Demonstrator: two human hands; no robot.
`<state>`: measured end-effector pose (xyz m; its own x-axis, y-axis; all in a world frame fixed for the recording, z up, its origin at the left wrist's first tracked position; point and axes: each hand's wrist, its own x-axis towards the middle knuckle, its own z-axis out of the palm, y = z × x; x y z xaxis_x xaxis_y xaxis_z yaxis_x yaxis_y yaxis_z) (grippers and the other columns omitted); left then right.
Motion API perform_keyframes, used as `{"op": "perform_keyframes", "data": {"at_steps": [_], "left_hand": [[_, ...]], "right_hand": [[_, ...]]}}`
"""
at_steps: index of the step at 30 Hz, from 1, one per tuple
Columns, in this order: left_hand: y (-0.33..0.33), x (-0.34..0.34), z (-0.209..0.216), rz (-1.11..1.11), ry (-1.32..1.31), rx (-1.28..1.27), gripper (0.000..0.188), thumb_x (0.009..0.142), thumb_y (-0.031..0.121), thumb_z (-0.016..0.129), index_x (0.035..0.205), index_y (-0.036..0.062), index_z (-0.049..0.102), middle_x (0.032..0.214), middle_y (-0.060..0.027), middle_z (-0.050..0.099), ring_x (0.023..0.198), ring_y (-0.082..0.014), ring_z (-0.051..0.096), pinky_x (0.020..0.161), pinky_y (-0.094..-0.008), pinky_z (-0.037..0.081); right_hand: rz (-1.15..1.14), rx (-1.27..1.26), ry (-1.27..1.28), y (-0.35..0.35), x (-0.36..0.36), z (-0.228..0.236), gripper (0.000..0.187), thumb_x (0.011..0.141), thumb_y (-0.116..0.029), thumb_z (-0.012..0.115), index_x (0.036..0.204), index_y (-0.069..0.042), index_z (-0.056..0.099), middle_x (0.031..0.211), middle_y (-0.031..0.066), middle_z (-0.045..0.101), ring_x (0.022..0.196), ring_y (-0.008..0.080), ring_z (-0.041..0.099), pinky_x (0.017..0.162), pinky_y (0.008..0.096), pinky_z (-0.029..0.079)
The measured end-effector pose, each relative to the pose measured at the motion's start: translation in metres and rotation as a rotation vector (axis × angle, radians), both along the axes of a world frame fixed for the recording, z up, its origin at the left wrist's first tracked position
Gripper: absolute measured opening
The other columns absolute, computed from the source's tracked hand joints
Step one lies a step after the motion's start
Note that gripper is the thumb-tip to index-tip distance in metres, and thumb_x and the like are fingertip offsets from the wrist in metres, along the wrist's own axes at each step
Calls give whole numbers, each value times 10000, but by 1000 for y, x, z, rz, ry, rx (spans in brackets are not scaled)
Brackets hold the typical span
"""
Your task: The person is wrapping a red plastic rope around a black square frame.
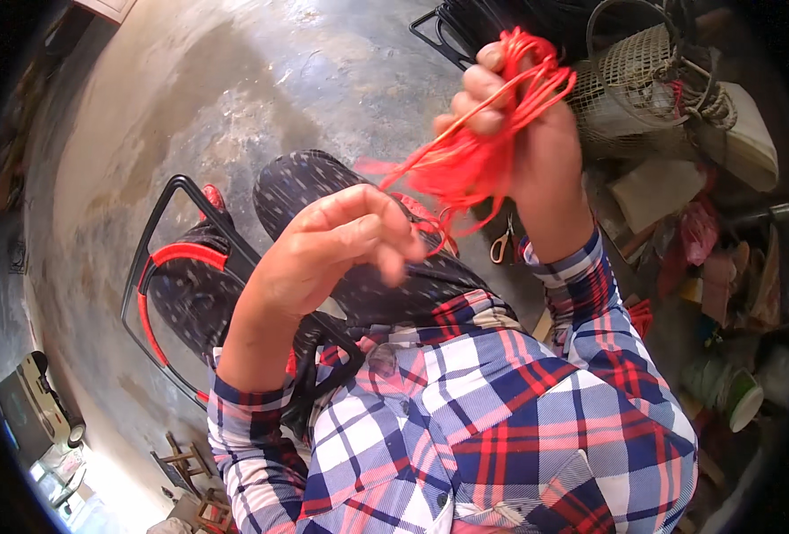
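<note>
Red cord bundle [492, 133] clenched in right hand [519, 133], looped over fingers; left hand [341, 249] pinching strand end. Scissors [503, 245] on floor below.

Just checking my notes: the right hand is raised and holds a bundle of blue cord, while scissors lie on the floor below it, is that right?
Not quite: the head view shows the cord is red, not blue. The right hand is raised and holds it, and the scissors lie on the floor below.
</note>
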<state>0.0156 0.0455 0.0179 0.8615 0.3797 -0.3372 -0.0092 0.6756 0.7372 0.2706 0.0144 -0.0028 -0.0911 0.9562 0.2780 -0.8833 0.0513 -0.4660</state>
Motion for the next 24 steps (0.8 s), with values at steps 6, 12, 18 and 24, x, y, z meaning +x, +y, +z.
{"op": "perform_keyframes", "data": {"at_steps": [6, 12, 18, 24], "left_hand": [[6, -21, -4, 134, 182, 174, 246, 953, 218, 634, 1070, 5, 598, 722, -21, 582, 555, -37, 414, 528, -193, 331], [8, -3, -7, 282, 401, 512, 236, 940, 164, 628, 1142, 46, 595, 727, 43, 550, 617, -18, 429, 567, -180, 330], [2, 28, -10, 69, 246, 872, 468, 904, 64, 664, 1342, 34, 502, 849, 12, 577, 749, -47, 514, 668, -204, 432], [-7, 21, 32, -128, 134, 571, 225, 928, 33, 552, 1108, -48, 661, 781, -45, 629, 616, -77, 517, 555, -225, 418]], "right_hand": [[66, -29, 307, 1, 49, 8, 247, 1011, -240, 505, 1075, -15, 582, 781, -26, 476, 618, 74, 450, 709, 296, 420], [-31, 40, 203, 3, 70, 28, 246, 1016, -248, 506, 1043, -19, 594, 739, -31, 476, 577, 60, 425, 618, 250, 380], [-58, 72, 190, 9, 89, 29, 240, 980, -272, 556, 997, -38, 604, 774, -19, 523, 645, 101, 495, 691, 290, 429], [-399, -171, 157, 13, 112, -13, 303, 933, -304, 552, 1025, -20, 602, 918, 112, 639, 800, 256, 618, 862, 429, 504]]}}
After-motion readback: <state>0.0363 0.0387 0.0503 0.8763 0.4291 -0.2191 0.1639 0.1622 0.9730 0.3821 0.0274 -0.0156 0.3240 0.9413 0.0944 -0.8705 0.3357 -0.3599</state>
